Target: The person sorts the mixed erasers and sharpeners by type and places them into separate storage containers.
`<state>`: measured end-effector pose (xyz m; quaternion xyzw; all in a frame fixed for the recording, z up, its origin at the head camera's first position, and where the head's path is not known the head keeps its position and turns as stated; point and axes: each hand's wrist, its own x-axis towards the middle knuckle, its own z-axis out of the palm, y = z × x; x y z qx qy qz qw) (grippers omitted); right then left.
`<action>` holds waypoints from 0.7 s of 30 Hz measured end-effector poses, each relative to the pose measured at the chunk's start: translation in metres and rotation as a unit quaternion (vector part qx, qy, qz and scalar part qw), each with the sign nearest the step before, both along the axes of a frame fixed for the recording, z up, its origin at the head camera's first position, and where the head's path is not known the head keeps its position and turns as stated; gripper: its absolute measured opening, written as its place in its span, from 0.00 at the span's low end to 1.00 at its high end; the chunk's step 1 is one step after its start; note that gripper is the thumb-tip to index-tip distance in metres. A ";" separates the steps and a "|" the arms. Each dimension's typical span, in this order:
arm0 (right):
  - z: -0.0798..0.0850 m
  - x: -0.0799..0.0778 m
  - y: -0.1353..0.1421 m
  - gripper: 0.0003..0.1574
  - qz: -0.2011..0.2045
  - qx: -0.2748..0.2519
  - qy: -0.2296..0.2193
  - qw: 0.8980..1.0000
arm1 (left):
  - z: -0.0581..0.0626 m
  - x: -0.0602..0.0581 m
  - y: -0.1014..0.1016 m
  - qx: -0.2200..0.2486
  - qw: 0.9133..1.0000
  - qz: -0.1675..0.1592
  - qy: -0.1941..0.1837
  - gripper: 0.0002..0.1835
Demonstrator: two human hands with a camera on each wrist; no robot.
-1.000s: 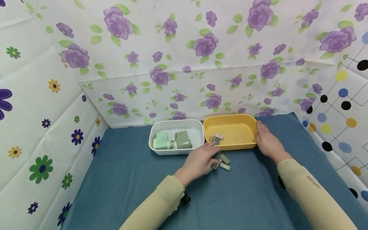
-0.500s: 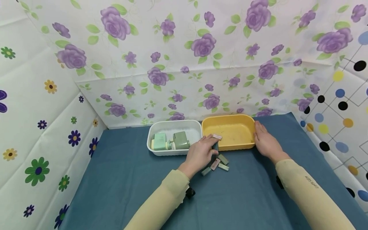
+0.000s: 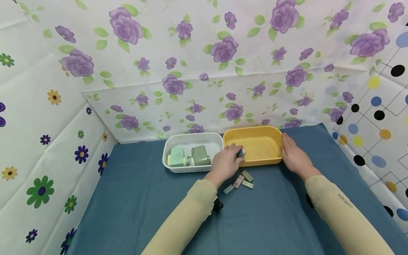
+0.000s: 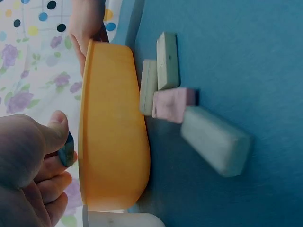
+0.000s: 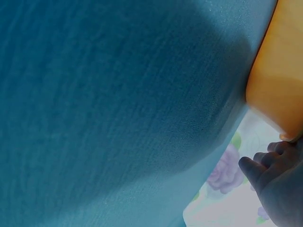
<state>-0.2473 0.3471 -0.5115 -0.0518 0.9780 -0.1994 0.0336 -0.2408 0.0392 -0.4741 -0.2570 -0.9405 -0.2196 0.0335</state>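
Observation:
My left hand is over the front left corner of the yellow plastic tub, pinching a dark blue-green block between thumb and fingers. Just beyond those fingers, part of a pale pink block shows inside the tub. In front of the tub lie a pink block, a grey-green block and two pale green ones on the cloth. Against the tub's right end rests my right hand, its fingers straight and close together.
A white tub adjoins the yellow one on the left, holding a mint-green bottle and an olive-green bottle. Behind both tubs rises a flower-printed sheet. Blue cloth covers the table.
My left hand has risen slightly from the pile to the tub's rim with the dark block. The blocks earlier seen at its fingertips are mostly out of sight. My right hand stays put.

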 end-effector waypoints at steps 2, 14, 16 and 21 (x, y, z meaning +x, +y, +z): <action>0.000 0.000 0.000 0.42 0.000 0.002 -0.001 1.000 | 0.002 -0.007 0.004 -0.014 1.000 0.011 -0.012 0.28; 0.000 0.002 -0.001 0.42 0.001 -0.003 -0.003 1.000 | -0.002 -0.035 0.029 -0.107 0.992 0.004 -0.060 0.28; 0.000 0.002 -0.001 0.42 0.001 -0.004 -0.007 1.000 | -0.002 -0.037 0.031 -0.115 0.991 -0.015 -0.074 0.28; -0.001 0.002 0.001 0.42 0.000 -0.002 0.001 1.000 | -0.003 -0.047 0.036 -0.121 0.986 -0.064 -0.100 0.26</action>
